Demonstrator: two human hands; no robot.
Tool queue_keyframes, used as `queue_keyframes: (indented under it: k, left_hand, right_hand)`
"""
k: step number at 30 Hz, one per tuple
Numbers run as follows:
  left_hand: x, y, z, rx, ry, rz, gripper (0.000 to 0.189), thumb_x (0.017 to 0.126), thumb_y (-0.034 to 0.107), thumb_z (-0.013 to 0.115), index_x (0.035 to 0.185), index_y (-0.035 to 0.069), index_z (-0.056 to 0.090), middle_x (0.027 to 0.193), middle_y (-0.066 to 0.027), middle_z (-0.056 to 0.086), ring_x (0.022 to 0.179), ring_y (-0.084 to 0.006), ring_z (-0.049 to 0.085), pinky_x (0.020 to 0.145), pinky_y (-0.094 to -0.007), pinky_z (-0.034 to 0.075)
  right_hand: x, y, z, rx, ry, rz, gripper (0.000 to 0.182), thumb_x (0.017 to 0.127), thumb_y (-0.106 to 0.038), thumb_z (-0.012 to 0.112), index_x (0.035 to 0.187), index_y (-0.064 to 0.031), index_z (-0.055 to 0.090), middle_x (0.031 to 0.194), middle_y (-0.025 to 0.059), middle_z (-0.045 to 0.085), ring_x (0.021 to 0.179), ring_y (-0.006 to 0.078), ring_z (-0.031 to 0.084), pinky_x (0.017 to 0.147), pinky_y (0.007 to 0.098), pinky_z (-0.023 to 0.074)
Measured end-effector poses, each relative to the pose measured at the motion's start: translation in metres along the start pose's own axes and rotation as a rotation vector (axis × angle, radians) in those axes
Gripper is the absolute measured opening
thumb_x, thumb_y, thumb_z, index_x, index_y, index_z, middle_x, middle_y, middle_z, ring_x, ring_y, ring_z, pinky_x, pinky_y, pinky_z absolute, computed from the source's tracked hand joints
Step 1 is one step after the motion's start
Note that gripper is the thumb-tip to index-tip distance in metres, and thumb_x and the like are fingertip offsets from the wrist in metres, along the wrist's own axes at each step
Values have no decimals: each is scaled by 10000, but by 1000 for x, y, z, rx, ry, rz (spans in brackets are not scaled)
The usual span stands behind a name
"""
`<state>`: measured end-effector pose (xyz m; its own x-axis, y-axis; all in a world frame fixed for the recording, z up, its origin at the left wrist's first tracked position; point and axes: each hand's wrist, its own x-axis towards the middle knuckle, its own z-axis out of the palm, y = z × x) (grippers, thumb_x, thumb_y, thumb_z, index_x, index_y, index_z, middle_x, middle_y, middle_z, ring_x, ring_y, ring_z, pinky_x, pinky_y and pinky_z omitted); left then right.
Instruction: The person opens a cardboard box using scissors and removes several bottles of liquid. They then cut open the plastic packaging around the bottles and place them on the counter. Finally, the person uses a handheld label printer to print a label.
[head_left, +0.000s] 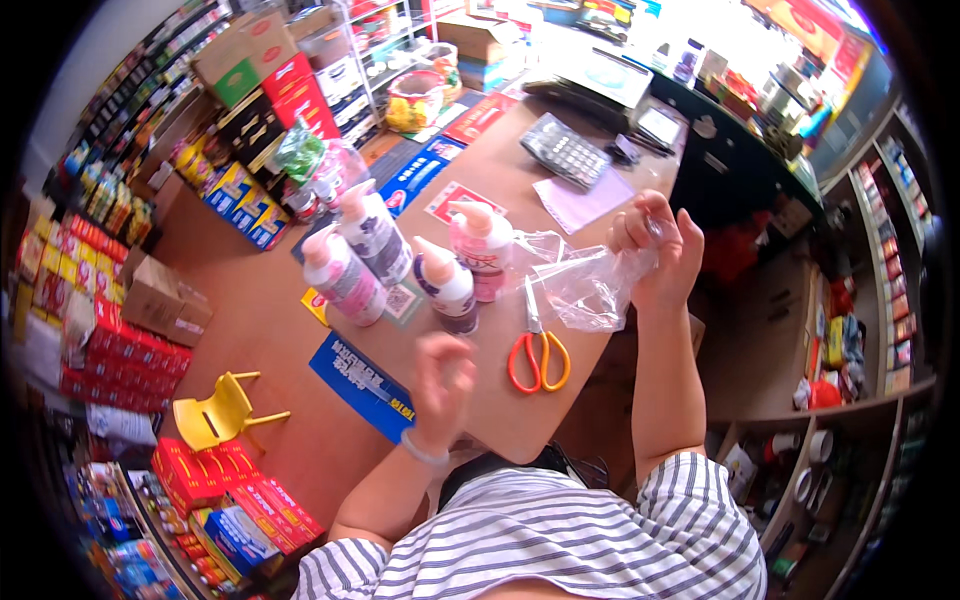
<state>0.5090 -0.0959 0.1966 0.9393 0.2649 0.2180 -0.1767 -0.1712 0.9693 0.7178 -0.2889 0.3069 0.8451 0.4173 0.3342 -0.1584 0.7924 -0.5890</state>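
Observation:
My right hand is raised over the table's right side, its fingers closed on crumpled clear plastic wrapping. The wrapping hangs leftward, close to a pink Lux bottle. Blurred and loosely bent, my left hand appears to hold nothing, just in front of a white and purple bottle. Further left stand a pink bottle and a taller white and purple bottle. All have pale pink tops. Scissors with red and yellow-orange handles lie between my hands, blades pointing away from me.
A calculator rests on a lilac sheet at the back of the table. Behind the bottles is a plastic-wrapped bundle. A yellow chair stands on the floor at left, near stacked red boxes. Shelves line the right side.

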Motion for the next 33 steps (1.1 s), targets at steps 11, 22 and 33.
queue_keyframes:
  k: [11,22,33]
  left_hand:
    - [12,41,46,-1321,-127,-723,481,861,147,620,1279,80,394,886,-76,649,906,-213,634,855,-359,492]
    - [-3,18,8,-1437,480,-658,149,844,177,635,771,120,518,669,13,490,754,-169,547,856,-373,451]
    - [-45,28,6,874,-281,-221,230,765,118,592,963,26,519,921,-148,620,891,-364,588,777,-428,471]
  right_hand:
    - [-152,43,26,-329,-441,229,219,755,-54,629,928,-17,501,871,71,477,790,171,477,685,268,372]
    - [-169,70,7,-1075,-160,310,324,637,125,647,925,-23,644,884,87,618,800,202,617,725,280,498]
    - [-138,96,44,-1050,-995,-282,225,548,-19,649,757,-91,607,859,44,573,883,241,560,846,396,416]
